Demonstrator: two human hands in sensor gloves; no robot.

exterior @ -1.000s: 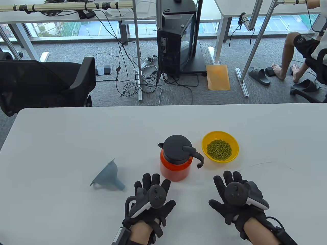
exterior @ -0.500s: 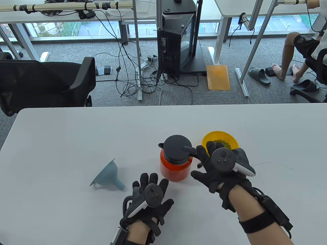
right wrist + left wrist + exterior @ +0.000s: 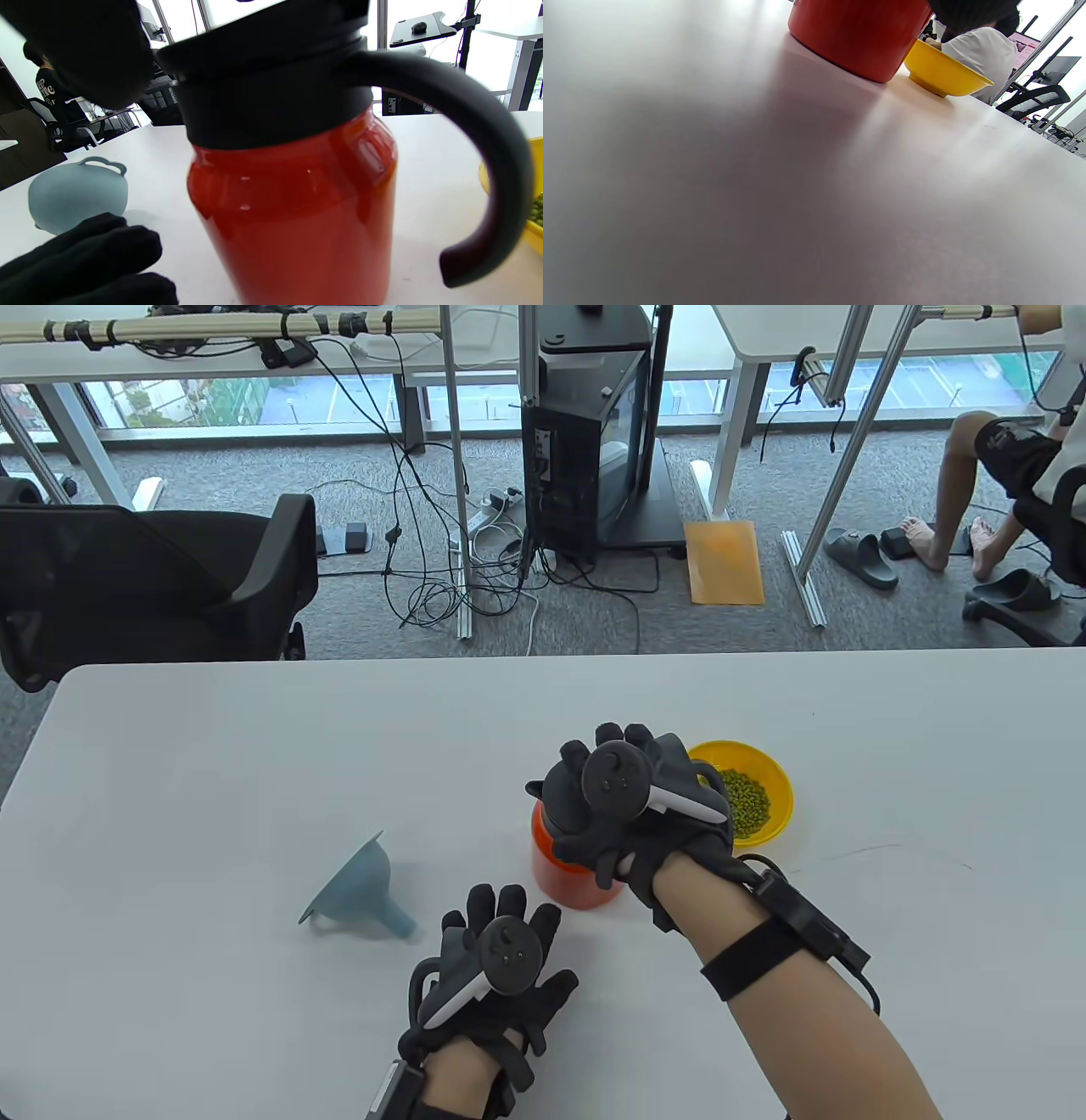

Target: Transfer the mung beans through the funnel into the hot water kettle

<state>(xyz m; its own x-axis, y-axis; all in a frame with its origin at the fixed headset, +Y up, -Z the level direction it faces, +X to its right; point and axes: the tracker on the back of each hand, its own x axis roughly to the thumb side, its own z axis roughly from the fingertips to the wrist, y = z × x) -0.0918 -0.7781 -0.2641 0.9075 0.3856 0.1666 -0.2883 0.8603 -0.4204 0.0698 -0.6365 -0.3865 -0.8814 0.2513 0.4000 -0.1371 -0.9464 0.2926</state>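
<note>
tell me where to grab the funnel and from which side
Judging by its pose, the funnel lies tipped on its side, wide rim toward the far left and narrow spout toward the left hand. I'd pinch the spout from above with that hand, since it is the slim, near part.

The right hand (image 3: 632, 806) covers the kettle (image 3: 573, 878) lid, so its grip cannot be told.

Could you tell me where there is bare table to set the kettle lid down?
Bare table lies beyond the funnel, and right of the bowl. Crowded: the kettle, bowl and both hands cluster together.
</note>
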